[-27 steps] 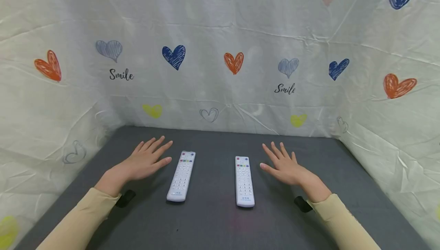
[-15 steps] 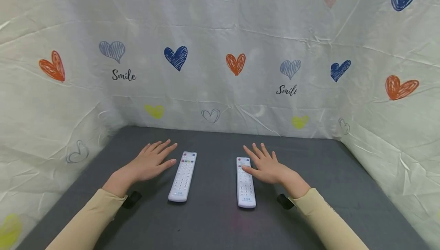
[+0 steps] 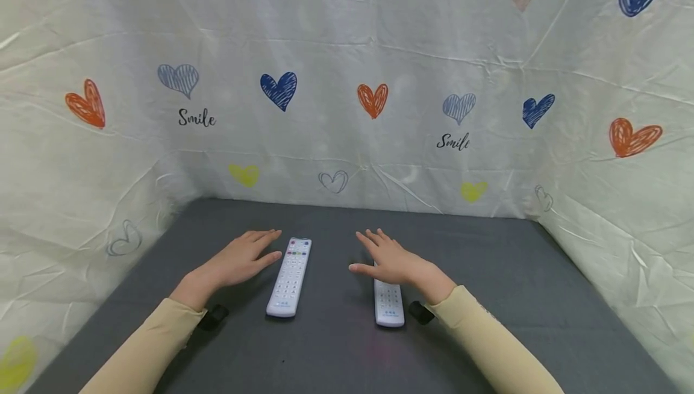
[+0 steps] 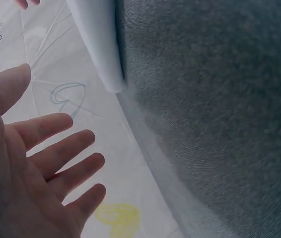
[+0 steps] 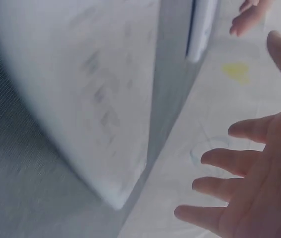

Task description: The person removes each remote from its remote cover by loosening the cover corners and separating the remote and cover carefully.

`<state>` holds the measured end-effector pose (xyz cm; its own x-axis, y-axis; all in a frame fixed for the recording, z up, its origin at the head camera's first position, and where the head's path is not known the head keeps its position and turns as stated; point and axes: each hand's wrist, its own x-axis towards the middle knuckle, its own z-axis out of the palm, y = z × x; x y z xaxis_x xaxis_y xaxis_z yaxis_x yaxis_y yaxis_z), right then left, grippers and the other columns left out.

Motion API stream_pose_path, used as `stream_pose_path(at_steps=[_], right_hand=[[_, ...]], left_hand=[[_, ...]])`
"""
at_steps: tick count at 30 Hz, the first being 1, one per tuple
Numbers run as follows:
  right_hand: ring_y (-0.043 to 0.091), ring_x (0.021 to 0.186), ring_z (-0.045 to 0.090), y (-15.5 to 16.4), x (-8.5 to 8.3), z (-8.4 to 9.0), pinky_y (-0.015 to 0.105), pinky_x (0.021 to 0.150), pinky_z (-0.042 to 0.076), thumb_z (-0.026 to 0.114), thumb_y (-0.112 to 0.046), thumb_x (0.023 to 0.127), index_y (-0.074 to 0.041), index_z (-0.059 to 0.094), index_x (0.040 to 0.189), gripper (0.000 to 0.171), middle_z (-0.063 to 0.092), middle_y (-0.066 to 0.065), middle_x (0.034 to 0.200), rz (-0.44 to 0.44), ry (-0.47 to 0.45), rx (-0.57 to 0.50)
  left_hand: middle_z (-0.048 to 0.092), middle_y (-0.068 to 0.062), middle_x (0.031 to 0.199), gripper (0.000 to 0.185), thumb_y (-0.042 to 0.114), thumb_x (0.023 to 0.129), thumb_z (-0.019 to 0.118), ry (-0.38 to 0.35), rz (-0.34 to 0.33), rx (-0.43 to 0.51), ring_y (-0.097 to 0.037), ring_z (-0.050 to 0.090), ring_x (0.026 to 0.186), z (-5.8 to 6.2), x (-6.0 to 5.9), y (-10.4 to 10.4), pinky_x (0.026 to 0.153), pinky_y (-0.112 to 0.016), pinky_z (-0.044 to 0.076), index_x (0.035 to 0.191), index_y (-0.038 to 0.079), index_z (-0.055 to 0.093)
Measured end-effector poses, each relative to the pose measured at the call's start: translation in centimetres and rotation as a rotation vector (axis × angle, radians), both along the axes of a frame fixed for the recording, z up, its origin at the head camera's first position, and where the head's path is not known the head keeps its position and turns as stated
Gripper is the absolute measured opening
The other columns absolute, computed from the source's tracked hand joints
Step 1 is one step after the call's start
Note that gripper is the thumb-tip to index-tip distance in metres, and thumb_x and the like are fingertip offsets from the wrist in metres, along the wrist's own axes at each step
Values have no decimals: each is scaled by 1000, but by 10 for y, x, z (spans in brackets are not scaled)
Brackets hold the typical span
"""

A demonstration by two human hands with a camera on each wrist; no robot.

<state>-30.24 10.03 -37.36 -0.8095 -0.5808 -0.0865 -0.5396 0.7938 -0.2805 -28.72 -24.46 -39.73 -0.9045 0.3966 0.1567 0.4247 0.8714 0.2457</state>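
Note:
Two white remote controls lie on the dark grey table, buttons up. The left remote control (image 3: 289,279) is fully visible in the head view. Just to its left hovers my left hand (image 3: 235,261), fingers extended, thumb tip beside the remote's edge. My right hand (image 3: 398,263) is over the far half of the right remote control (image 3: 388,306), hiding that end; its fingers are spread and hold nothing. In the right wrist view the right remote control (image 5: 91,94) looms close and blurred, with my right hand's palm (image 5: 259,198) beside it. My left hand (image 4: 36,168) shows spread fingers in its own wrist view.
The dark grey table (image 3: 325,358) runs back to a white cloth (image 3: 325,32) printed with hearts and "Smile", which also hangs along both sides. A small black wrist camera (image 3: 214,317) sits under the left wrist, and another wrist camera (image 3: 421,312) under the right.
My right hand has moved left, from beside the right remote control to over its far end. My left hand has shifted slightly right, towards the left remote control. Both remote controls stay in place.

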Motion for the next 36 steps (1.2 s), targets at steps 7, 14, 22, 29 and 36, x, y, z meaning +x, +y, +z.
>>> stream_pose_path(at_steps=[7, 14, 22, 29, 36], right_hand=[[28, 146, 16, -22, -6, 1, 47, 117, 23, 46, -59, 92, -14, 16, 153, 82, 19, 11, 157, 14, -36, -22], [27, 139, 35, -43, -14, 0, 42, 112, 34, 53, -50, 93, -8, 30, 148, 73, 34, 13, 151, 46, 11, -83], [26, 132, 44, -59, -21, -5, 41, 108, 39, 60, -44, 91, -5, 42, 142, 66, 47, 13, 142, 45, 62, -151], [22, 118, 57, -73, -24, -11, 37, 96, 49, 69, -39, 85, -6, 52, 134, 61, 60, 11, 127, -68, 43, -268], [22, 107, 62, -87, -21, -22, 34, 88, 53, 76, -34, 80, -4, 58, 127, 59, 66, 10, 116, -170, -61, -394]], left_hand=[[44, -22, 141, 58, 41, 97, 50, -39, 27, 39, -44, 38, 131, -3, -2, 4, 103, -61, 34, 143, 7, 41], [47, -21, 140, 55, 37, 96, 54, -54, 13, 61, -41, 44, 128, -5, -6, 3, 101, -58, 38, 140, 5, 45], [53, -18, 135, 54, 33, 94, 58, -96, -5, 136, -36, 54, 118, -8, -10, 2, 94, -52, 47, 137, 2, 48], [58, -16, 128, 52, 34, 91, 62, -119, 8, 180, -34, 58, 114, -10, -15, 1, 93, -49, 49, 133, 4, 52], [64, -13, 118, 49, 33, 88, 67, -158, 7, 234, -25, 63, 100, -13, -18, 2, 83, -44, 54, 126, 4, 57]])
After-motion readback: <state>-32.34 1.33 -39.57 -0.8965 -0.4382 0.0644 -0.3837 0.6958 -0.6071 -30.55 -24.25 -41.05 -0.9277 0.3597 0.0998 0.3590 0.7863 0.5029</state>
